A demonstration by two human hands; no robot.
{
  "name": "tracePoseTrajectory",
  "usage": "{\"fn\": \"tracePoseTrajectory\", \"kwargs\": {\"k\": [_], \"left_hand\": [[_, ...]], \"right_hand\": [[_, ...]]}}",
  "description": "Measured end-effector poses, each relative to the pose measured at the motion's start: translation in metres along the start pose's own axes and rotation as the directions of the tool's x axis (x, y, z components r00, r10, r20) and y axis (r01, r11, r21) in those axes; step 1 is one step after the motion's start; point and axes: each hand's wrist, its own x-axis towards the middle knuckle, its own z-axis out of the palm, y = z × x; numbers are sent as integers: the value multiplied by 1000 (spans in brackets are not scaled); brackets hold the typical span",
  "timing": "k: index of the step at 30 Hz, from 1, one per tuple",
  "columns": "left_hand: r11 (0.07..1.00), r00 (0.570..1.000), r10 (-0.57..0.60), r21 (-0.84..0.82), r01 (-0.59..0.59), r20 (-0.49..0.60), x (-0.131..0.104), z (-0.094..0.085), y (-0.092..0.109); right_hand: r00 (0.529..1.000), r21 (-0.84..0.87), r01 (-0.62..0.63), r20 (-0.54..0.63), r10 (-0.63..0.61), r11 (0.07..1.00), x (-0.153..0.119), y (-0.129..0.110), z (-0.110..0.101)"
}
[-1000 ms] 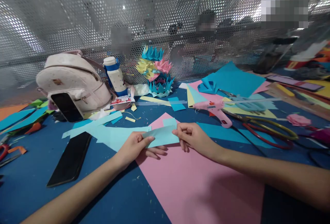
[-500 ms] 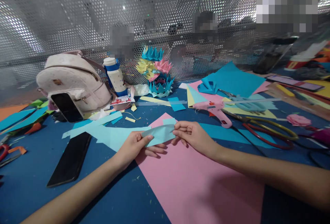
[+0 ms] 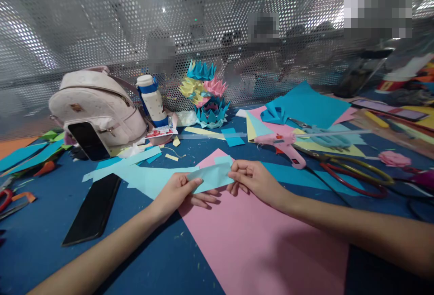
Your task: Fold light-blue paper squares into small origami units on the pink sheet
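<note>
A light blue strip of paper [image 3: 214,176] is stretched between both hands, a little above a large pink sheet [image 3: 257,236]. My left hand [image 3: 185,190] grips its left end, thumb on top and fingers underneath. At the other end, my right hand [image 3: 249,177] pinches the strip between thumb and fingers. More light blue paper [image 3: 152,179] lies flat behind my left hand. Beyond my right hand rests a pink glue gun [image 3: 280,143] with a clear glue stick in its back.
A black phone [image 3: 93,209] lies at left, near a pale backpack [image 3: 96,100] with another phone against it. Behind stand a bottle [image 3: 152,100] and folded-paper flowers [image 3: 205,93]. Scissors [image 3: 356,173] and blue sheets [image 3: 305,105] are at right. A perforated metal screen [image 3: 210,14] rises behind.
Almost nothing differs. Both hands keep hold of the paper strip in nearly the same place, and the view has shifted very slightly.
</note>
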Motion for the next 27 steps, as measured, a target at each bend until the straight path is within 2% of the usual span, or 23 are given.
{"fn": "tracePoseTrajectory", "kwargs": {"k": [8,10,14,20,27], "left_hand": [[998,1000,-9,68,9,-3,-1,4,-1],[995,1000,-1,97,1,1,-1,4,-2],[994,1000,8,108,-11,24,-1,5,-2],[995,1000,4,98,-5,4,-2,4,-2],[995,1000,11,102,-13,17,-1,2,-6]], "right_hand": [[1000,-28,13,-16,-13,1000,0,1,1],[1000,4,-9,0,9,1000,0,3,2],[998,4,-49,-39,49,999,0,1,3],[993,-163,70,-87,-85,984,1,1,-2],[985,17,89,-153,-86,996,5,8,-1]]}}
